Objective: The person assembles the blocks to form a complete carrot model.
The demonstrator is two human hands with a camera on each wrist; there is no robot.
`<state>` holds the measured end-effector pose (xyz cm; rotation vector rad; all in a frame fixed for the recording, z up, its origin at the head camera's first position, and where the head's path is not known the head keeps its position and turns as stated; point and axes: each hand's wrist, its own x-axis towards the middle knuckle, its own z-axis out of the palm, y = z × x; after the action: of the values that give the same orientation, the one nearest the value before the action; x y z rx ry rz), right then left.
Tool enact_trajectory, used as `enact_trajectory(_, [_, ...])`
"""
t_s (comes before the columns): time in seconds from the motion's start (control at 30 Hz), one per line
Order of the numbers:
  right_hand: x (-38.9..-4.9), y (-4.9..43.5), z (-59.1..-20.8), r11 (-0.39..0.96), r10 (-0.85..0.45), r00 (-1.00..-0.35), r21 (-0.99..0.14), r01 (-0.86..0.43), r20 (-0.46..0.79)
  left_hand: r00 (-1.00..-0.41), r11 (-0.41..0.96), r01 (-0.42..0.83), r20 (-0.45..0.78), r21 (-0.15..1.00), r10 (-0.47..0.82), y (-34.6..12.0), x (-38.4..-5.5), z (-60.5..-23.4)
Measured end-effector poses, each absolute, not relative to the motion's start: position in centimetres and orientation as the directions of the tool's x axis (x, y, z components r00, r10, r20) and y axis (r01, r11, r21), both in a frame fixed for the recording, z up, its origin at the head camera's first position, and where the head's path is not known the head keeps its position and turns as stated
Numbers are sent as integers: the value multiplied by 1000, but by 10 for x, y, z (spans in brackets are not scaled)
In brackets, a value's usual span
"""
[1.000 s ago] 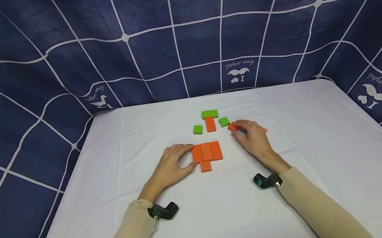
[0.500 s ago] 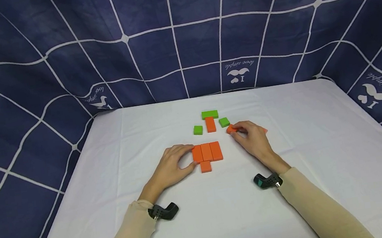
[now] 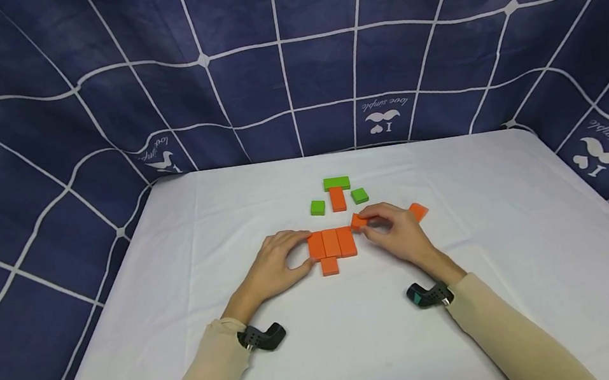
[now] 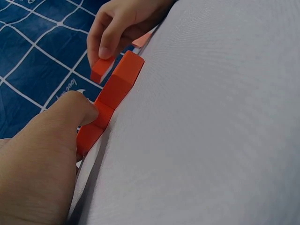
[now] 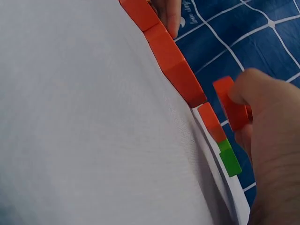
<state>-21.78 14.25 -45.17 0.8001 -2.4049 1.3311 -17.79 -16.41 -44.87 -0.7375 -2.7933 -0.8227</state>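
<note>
Three orange rectangular blocks (image 3: 331, 243) lie side by side mid-table, with a smaller orange block (image 3: 329, 266) against their near side. My left hand (image 3: 274, 264) holds the leftmost block of the row by its far and near ends, index finger and thumb at its corners. Just off the row's far right corner, my right hand (image 3: 399, 232) pinches a small orange block (image 3: 358, 221) between thumb and fingers. The right wrist view shows this pinched block (image 5: 229, 101) raised, tilted, beside the end of the row. Another orange block (image 3: 418, 211) lies partly hidden behind my right hand.
Beyond the row, an orange block (image 3: 337, 199) stands end-on to a long green block (image 3: 336, 183). One small green block (image 3: 318, 207) lies to its left, another green block (image 3: 360, 195) to its right. A navy gridded curtain (image 3: 244, 82) borders the white table (image 3: 326, 354).
My right hand has moved left and nearer with the pinched orange block, up to the row's corner, uncovering more of the orange block behind it. My left hand has stayed put.
</note>
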Motion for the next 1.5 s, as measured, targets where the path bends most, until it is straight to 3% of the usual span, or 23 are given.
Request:
enact_trajectory(0.2, [-211, 136, -454, 346, -430, -752, -678, -648, 500, -876, 735, 483, 248, 476, 414, -165, -177, -450])
enact_trajectory(0.8, [-198, 128, -452, 248, -619, -665, -700, -670, 418, -868, 735, 497, 260, 461, 424, -165, -180, -451])
enact_trajectory(1.5, [-199, 128, -452, 301, -680, -627, -634, -713, 381, -876, 741, 481, 243, 468, 416, -163, -179, -449])
